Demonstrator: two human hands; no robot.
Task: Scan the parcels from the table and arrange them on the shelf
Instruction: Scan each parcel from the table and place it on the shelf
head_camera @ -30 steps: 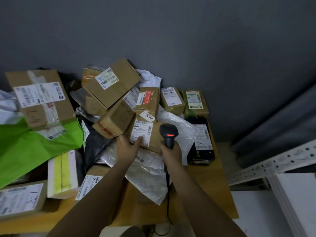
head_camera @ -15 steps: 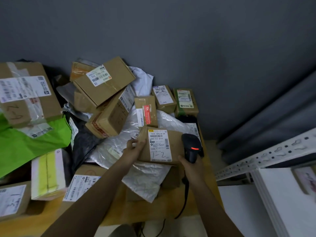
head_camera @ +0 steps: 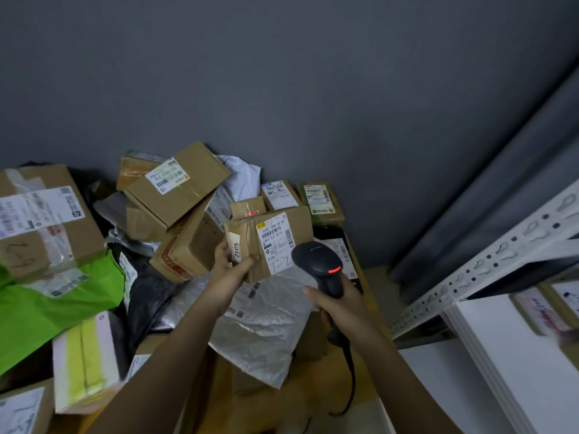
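My left hand [head_camera: 233, 263] grips a small brown cardboard parcel [head_camera: 275, 236] by its lower left corner and holds it lifted above the pile, its white label marked "1-2" facing me. My right hand [head_camera: 336, 306] grips the handle of a black barcode scanner [head_camera: 318, 261] with a red light on its head. The scanner's head sits just right of the label and covers its lower right corner. A white metal shelf [head_camera: 488, 258] stands at the right.
The wooden table [head_camera: 316, 380] carries a heap of parcels: a large taped box [head_camera: 47, 223] at the left, a green mailer bag [head_camera: 53, 305], a white and yellow box [head_camera: 86, 361], a crinkled silver mailer [head_camera: 263, 321] and several brown boxes at the back. The scanner's cable hangs off the table's front.
My left hand has raised the "1-2" parcel off the pile and tilted its label toward me. My right hand brought the scanner up beside the label. My view turned a little to the right.
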